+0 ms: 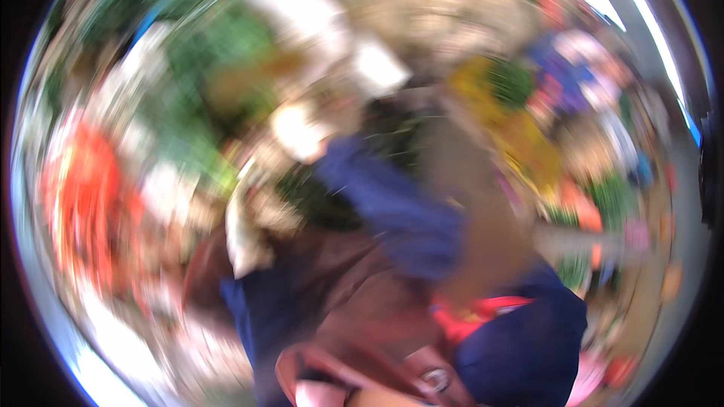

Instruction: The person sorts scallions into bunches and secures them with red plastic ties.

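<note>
Strong motion blur smears the whole head view. A dark blue sleeve runs up from the lower right to my right hand, a bright, pale smear whose fingers do not show. Whether it holds anything cannot be made out. Dark green leafy stuff lies just below and beside that hand. To the left, a long pale shape rises from dark blue cloth; it may be my left hand or a thing, too blurred to tell. A brown apron covers my front.
Green bundles fill the upper left, with a white shape near the top middle. At the far left is a red-orange mass. A yellow item and multicoloured goods stand at the right. A brown surface lies beside my right sleeve.
</note>
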Tool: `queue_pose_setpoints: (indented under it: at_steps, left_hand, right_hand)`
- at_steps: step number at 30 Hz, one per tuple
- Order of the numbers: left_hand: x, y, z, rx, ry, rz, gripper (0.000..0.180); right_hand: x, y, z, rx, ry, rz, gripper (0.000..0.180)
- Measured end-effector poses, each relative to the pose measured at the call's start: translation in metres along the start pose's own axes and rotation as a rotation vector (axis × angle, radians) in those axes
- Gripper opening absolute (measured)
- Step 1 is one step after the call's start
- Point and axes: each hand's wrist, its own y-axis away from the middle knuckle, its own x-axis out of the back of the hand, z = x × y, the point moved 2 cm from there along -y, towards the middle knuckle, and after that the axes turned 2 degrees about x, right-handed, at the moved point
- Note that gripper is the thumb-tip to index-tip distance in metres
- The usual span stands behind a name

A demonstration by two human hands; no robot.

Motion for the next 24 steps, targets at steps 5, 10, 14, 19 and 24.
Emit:
queue_pose_setpoints:
  at_steps: [5,10,14,19,24]
  left_hand:
    - [-0.058,-0.017,0.023,0.207,0.173,-0.527,0.037]
    - [-0.055,0.003,0.011,0.037,0.010,-0.143,0.042]
    - [-0.034,0.007,0.004,0.127,0.284,-0.239,0.037]
    - [-0.009,-0.025,-0.003,0.196,0.143,-0.001,0.013]
    - [0.004,-0.032,-0.011,0.106,0.204,-0.118,0.033]
  right_hand:
    - [0.072,0.036,0.031,-0.262,-1.032,0.367,0.023]
    - [0.106,0.092,0.021,0.348,-1.274,0.507,0.031]
    - [0.038,0.085,-0.011,0.157,-1.616,-0.033,0.035]
    - [-0.019,0.032,-0.023,-0.222,-1.695,-0.067,0.031]
    - [-0.013,0.003,-0.039,-0.414,-2.139,-0.393,0.028]
